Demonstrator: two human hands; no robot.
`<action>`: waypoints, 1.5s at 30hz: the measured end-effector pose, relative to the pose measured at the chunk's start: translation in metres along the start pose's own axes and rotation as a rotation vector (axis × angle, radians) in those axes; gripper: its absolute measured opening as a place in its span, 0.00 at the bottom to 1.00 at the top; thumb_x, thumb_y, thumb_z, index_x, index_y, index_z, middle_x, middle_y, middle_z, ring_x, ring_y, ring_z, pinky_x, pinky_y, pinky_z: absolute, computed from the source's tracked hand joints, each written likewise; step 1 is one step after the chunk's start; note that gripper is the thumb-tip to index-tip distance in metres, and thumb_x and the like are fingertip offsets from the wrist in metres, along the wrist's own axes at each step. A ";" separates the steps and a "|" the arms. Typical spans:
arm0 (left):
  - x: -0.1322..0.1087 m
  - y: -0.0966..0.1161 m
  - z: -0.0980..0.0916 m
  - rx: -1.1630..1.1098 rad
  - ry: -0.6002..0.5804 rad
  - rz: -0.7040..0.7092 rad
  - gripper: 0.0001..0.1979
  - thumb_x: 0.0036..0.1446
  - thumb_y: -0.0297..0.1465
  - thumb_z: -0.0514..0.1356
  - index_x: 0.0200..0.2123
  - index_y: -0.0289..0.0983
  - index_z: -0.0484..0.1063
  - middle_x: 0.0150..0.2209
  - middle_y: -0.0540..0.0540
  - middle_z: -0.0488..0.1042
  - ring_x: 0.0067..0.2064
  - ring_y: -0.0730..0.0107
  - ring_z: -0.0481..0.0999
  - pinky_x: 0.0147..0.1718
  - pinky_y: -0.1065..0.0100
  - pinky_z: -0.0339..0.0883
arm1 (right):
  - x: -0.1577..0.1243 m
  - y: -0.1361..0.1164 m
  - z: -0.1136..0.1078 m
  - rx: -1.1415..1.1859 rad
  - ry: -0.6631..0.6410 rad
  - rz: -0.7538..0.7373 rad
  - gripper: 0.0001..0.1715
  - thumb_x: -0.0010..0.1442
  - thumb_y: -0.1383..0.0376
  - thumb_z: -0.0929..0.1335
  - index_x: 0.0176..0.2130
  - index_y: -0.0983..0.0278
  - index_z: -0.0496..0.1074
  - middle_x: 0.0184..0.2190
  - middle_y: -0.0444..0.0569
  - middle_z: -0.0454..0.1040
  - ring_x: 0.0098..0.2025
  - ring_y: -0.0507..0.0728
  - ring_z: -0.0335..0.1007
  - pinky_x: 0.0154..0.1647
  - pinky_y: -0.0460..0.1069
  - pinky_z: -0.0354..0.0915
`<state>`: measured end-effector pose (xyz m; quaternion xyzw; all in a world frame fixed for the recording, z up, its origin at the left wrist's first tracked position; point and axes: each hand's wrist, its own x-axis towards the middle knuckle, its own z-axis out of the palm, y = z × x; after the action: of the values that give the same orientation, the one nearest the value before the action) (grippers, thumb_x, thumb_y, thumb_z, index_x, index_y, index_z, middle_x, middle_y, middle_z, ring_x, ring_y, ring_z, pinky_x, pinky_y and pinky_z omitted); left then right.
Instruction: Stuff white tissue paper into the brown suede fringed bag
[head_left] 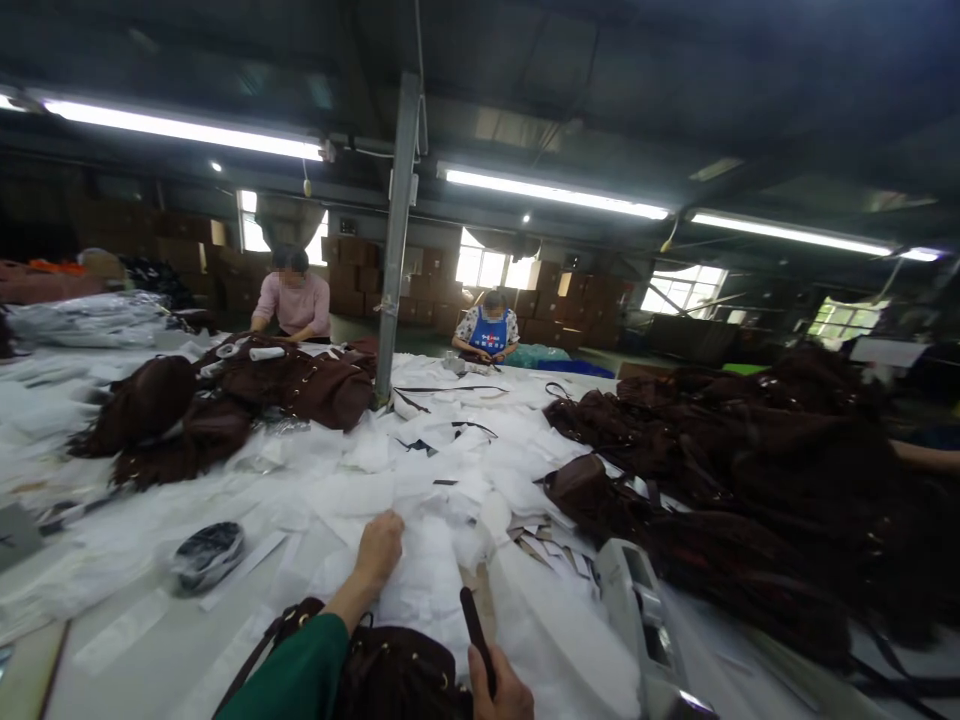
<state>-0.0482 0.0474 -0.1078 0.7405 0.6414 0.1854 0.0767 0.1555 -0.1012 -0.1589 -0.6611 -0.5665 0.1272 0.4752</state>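
Observation:
My left hand (381, 548), in a green sleeve, reaches over the white sheets (431, 555) on the table. Its fingers are curled in; whatever they may hold is hidden. At the bottom, my right hand (501, 690) is closed on a dark brown strap (477, 632) whose flat end sticks up. Just in front of me lies a dark brown bag (397, 670) with metal eyelets along its edge, partly covered by my left forearm. Whether the strap joins this bag cannot be seen.
Brown bags (720, 470) are heaped at right, with more bags (300, 385) at left. A grey tape dispenser (637, 610) stands right of my hands; a wrapped dark roll (208, 555) lies left. A post (397, 240) rises mid-table. Two people (296, 300) work across the table.

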 end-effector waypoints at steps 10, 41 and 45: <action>0.019 0.027 0.015 -0.162 -0.165 0.061 0.11 0.55 0.27 0.55 0.41 0.37 0.72 0.47 0.38 0.72 0.51 0.53 0.68 0.50 0.50 0.57 | 0.002 -0.015 -0.008 0.027 -0.030 -0.011 0.28 0.59 0.45 0.58 0.27 0.59 0.73 0.17 0.46 0.74 0.21 0.58 0.70 0.24 0.48 0.63; -0.213 -0.017 -0.206 -2.022 0.047 -0.563 0.04 0.56 0.29 0.59 0.37 0.39 0.68 0.29 0.52 0.76 0.30 0.72 0.77 0.36 0.66 0.74 | 0.008 -0.078 -0.050 0.281 -0.143 0.173 0.29 0.51 0.47 0.66 0.35 0.70 0.77 0.31 0.56 0.79 0.38 0.66 0.74 0.39 0.54 0.69; -0.215 0.012 -0.199 -1.999 -0.100 -0.296 0.10 0.53 0.26 0.63 0.38 0.39 0.65 0.31 0.50 0.76 0.31 0.73 0.77 0.34 0.70 0.73 | -0.016 -0.163 -0.067 0.571 -0.382 -0.007 0.29 0.54 0.46 0.67 0.40 0.67 0.76 0.40 0.56 0.78 0.46 0.63 0.72 0.49 0.52 0.66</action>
<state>-0.1344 -0.1899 0.0412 0.2567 0.2735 0.5951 0.7108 0.0952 -0.1629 -0.0046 -0.4637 -0.5891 0.4004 0.5269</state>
